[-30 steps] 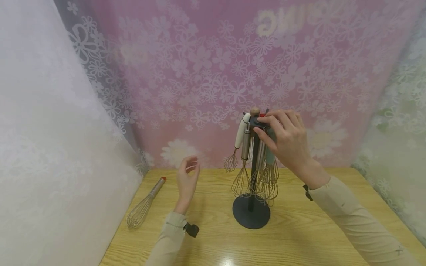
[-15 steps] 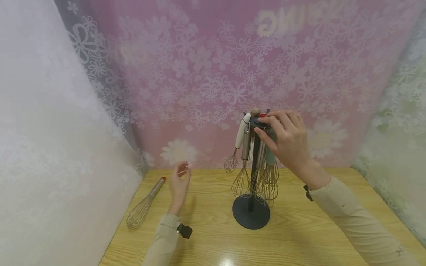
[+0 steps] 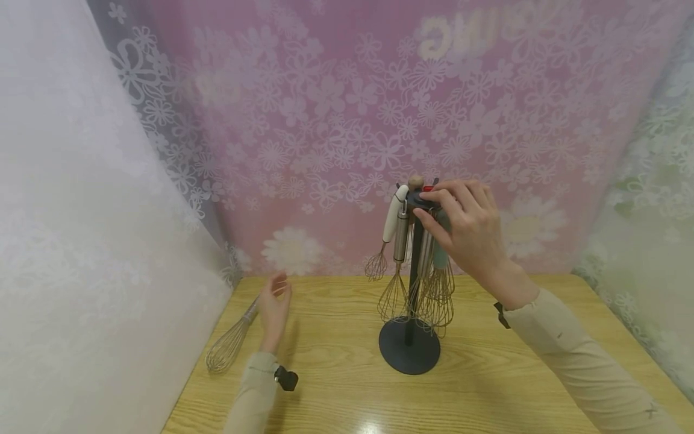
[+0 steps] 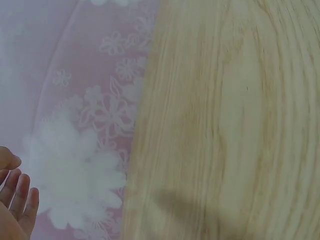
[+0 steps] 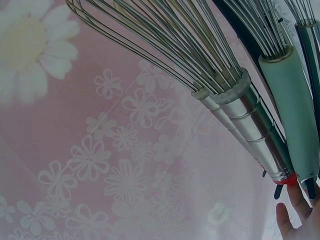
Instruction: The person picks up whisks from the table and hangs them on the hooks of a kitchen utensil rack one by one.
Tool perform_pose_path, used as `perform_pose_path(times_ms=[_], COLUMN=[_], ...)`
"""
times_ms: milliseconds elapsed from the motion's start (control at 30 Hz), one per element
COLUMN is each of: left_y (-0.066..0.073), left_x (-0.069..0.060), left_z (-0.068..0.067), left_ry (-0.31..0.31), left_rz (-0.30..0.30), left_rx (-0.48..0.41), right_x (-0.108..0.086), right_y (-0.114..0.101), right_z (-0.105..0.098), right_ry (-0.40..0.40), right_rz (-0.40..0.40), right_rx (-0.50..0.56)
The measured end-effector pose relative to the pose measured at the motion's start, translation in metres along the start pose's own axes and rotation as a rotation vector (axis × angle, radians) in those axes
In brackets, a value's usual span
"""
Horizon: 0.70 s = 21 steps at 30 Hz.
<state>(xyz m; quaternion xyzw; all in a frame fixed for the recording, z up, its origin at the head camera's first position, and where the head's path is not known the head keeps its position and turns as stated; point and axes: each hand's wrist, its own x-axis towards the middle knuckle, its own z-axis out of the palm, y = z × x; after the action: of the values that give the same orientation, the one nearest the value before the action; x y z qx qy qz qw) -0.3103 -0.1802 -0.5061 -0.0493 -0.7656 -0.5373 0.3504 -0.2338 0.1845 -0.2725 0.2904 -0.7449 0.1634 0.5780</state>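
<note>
A steel balloon whisk (image 3: 230, 345) lies on the table at the left, and its handle end is hidden behind my left hand (image 3: 275, 310). That hand hovers with loosely bent fingers and holds nothing; part of it shows in the left wrist view. My right hand (image 3: 473, 232) grips the top disc of a black whisk stand (image 3: 409, 354) between thumb and fingers. Hanging from the stand are several whisks, among them a white-handled whisk (image 3: 394, 214), a steel-handled whisk (image 3: 401, 238) and a green-handled whisk (image 5: 291, 110). A red-ended steel whisk (image 5: 255, 127) hangs there too.
The wooden table (image 3: 336, 386) bears the stand near its middle. Behind it hangs a pink flowered curtain (image 3: 325, 120). A pale curtain (image 3: 108, 241) closes off the left side, another (image 3: 645, 199) the right.
My left hand has moved left from beside the lying whisk until it covers the handle end. The right hand and the stand have stayed in place.
</note>
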Motion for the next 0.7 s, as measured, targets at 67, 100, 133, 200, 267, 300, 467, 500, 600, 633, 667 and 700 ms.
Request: perform_pose_path(times_ms=[67,100,133,200,267,300,467,500,600,633,667,700], left_y=[-0.004,-0.007,-0.009,-0.013,-0.017,-0.019,-0.026,-0.026,-0.026,-0.026,-0.026,-0.027], left_x=[0.000,0.000,0.000,-0.001,-0.001,-0.001,0.002,0.002,0.005,0.007,0.008,0.010], left_z=[-0.003,-0.004,-0.006,-0.008,-0.011,-0.013,-0.021,-0.023,-0.031,-0.033,-0.036,-0.038], left_ry=[0.013,0.016,0.019,0.020,0.018,0.018,-0.008,-0.014,-0.045,-0.055,-0.066,-0.074], left_rz=[-0.013,-0.020,-0.025,-0.031,-0.043,-0.042,-0.072,-0.086,-0.144,-0.164,-0.178,-0.189], left_rx=[0.028,0.042,0.053,0.062,0.067,0.081,0.128,0.149,0.198,0.219,0.234,0.241], right_x=[0.000,0.000,0.000,0.000,0.000,0.000,0.000,0.000,0.000,0.000,0.000,0.000], right_y=[0.000,0.000,0.000,0.000,0.001,0.001,0.001,0.001,0.000,0.000,0.000,0.000], right_z=[0.000,0.000,0.000,0.000,0.000,0.000,0.000,0.000,0.000,0.000,0.000,0.000], right_ry=[0.001,0.000,0.000,0.000,-0.001,-0.001,0.000,-0.001,-0.002,-0.002,-0.002,-0.002], right_rz=[0.000,0.000,-0.001,-0.003,-0.005,-0.005,-0.005,-0.006,-0.009,-0.009,-0.008,-0.007], right_rx=[0.001,0.003,0.004,0.004,0.002,0.001,-0.002,-0.003,-0.004,-0.005,-0.003,-0.002])
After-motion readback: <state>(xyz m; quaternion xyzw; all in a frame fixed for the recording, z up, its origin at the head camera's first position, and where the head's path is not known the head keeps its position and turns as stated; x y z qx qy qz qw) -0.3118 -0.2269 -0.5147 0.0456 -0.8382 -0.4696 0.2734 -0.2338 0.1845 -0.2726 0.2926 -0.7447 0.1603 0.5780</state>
